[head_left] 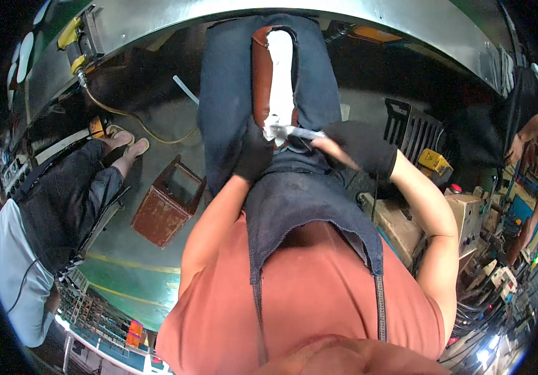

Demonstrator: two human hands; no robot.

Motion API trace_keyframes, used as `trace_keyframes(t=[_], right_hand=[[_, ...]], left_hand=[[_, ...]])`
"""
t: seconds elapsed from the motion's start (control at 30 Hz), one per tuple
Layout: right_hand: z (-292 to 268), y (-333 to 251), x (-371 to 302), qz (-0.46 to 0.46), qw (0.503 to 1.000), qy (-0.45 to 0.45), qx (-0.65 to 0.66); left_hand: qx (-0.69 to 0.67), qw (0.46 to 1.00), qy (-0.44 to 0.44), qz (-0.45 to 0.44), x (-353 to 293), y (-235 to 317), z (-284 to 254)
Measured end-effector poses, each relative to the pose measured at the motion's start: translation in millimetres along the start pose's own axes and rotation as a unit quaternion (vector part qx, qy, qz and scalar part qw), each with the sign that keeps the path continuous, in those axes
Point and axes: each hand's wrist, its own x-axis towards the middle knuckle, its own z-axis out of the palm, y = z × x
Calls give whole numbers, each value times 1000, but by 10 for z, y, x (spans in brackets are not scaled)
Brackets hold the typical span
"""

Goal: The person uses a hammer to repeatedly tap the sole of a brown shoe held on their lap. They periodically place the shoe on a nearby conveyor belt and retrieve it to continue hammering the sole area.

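Note:
Between my knees, clad in a dark blue denim apron [306, 194], stands a brown leather piece [261, 81] with a long, round-ended white face [283, 75], like a shoe turned sole up. At its near end the white material [275, 128] looks crumpled. My left hand [254, 156], in a black glove, is pressed against that near end; its fingers are mostly hidden. In a black glove with bare thumb, my right hand [361, 149] is closed round a slim grey metal tool [305, 133]. The tool's tip meets the crumpled white part; its exact kind is unclear.
A metal bench edge [175, 15] curves across the far side, with a yellow-and-black tool [75, 47] and hose at left. A brown stool [168, 203] stands on the floor. One person [63, 206] sits at left; another person's hand [516, 150] shows at right, near machines.

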Motion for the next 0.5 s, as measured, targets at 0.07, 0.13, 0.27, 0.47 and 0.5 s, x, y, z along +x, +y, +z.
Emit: trace_keyframes(t=[0.07,0.13,0.27,0.47,0.5], right_hand=[[26,-312,-59,-118,992,48,12],[109,-508,-37,-233,965,83,-92],[220,105,308,-129,988,80,22],[312,317,134,-104,984,137,-40],[317,366,165,-67,991,112,-5]], left_hand=[[97,994,16,39,-42,107,90],[154,986,15,56,-69,293,120],[204,978,-25,35,-91,604,88],[328,937,39,116,-320,695,2],[354,922,52,146,-395,751,-50]])
